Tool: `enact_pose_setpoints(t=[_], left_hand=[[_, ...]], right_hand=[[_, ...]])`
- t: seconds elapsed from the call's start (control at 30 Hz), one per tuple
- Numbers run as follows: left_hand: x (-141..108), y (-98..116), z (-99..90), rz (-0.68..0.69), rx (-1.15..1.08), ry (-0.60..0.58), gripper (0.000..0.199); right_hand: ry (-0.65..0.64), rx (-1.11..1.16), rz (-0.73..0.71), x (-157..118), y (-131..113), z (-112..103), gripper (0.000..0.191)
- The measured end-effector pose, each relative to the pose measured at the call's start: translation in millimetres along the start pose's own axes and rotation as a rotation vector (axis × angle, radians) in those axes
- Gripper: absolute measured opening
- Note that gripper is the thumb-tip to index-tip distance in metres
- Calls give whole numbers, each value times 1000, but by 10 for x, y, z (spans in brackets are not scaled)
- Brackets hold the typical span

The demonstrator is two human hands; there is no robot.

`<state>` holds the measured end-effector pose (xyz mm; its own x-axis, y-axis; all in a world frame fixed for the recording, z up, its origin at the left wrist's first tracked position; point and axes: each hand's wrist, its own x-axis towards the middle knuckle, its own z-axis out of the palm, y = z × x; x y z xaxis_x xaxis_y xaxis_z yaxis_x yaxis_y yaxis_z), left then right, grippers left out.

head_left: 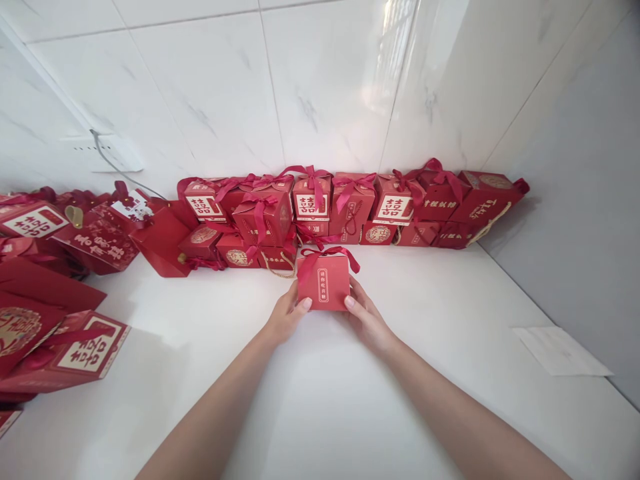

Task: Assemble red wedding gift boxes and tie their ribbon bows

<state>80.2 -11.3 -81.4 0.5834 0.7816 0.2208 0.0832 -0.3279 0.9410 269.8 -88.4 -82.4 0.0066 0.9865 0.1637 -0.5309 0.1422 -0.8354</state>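
Between my two hands is a red gift box [336, 285] with a ribbon bow on top and a white-lettered label on its front. My left hand [286, 313] grips its left side, thumb at the lower front corner. On the opposite side my right hand [367, 317] holds it the same way, with most fingers hidden behind the box. Just beyond it, a row of similar red boxes [354, 200] stands stacked along the wall, several with bows and white double-happiness panels.
More red boxes [83, 347] and bags crowd the left side of the white table [320, 413]. A white paper [560, 350] lies by the grey panel [590, 200] on the right. A cable [115, 163] runs from a wall socket strip [103, 153] behind the boxes.
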Motion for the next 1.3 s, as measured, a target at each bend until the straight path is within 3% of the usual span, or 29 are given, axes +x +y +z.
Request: enact_pose_setpoints(t=[0.27,0.7,1.3], left_hand=[[1,-5,5,14,-15,9,58],[-1,-25,-3,-14,14,23,67],[5,-22,0,-6,28,20,53]], right_hand=[[9,-23,18,-8,-30,14,56],[-2,-18,20,-7,-29,8,58],[4,-44,13,-5,-55,19,60]])
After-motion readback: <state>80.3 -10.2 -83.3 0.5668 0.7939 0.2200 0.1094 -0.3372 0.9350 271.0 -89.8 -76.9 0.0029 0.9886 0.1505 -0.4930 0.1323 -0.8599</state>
